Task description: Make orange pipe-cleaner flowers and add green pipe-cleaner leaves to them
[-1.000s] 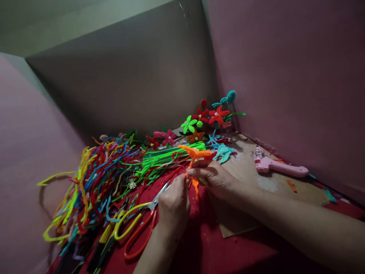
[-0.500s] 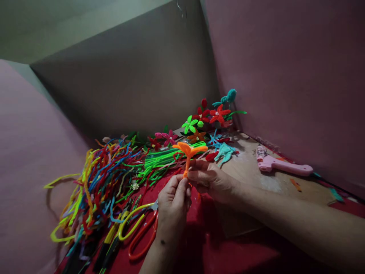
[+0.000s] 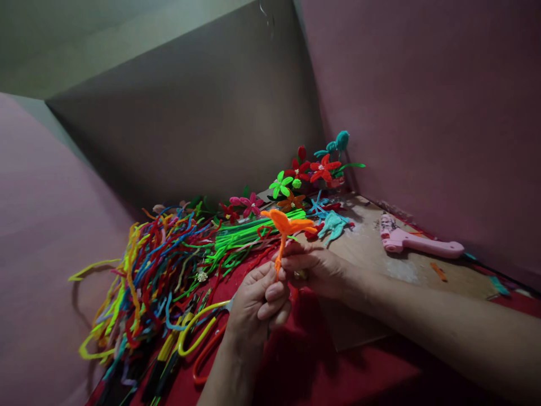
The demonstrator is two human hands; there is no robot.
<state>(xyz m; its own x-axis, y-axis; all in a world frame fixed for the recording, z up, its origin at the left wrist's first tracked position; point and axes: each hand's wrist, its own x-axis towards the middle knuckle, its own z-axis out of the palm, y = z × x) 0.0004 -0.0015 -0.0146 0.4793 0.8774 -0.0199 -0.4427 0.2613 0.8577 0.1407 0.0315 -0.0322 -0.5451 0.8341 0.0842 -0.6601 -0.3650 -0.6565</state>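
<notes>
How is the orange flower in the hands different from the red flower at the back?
The orange flower is held up on its stem by both hands, the left hand and the right hand; the red flower stands untouched near the wall. The orange flower shows no pale centre, while the red flower has one. The red flower's petals spread wide like a star; the orange flower's look bunched. Both are fuzzy.

We see a red table (image 3: 363,372) bearing a tangle of pipe cleaners (image 3: 147,270), green stems (image 3: 245,234), scissors (image 3: 203,338), finished flowers (image 3: 304,175), cardboard (image 3: 380,254) and a pink glue gun (image 3: 416,242).
</notes>
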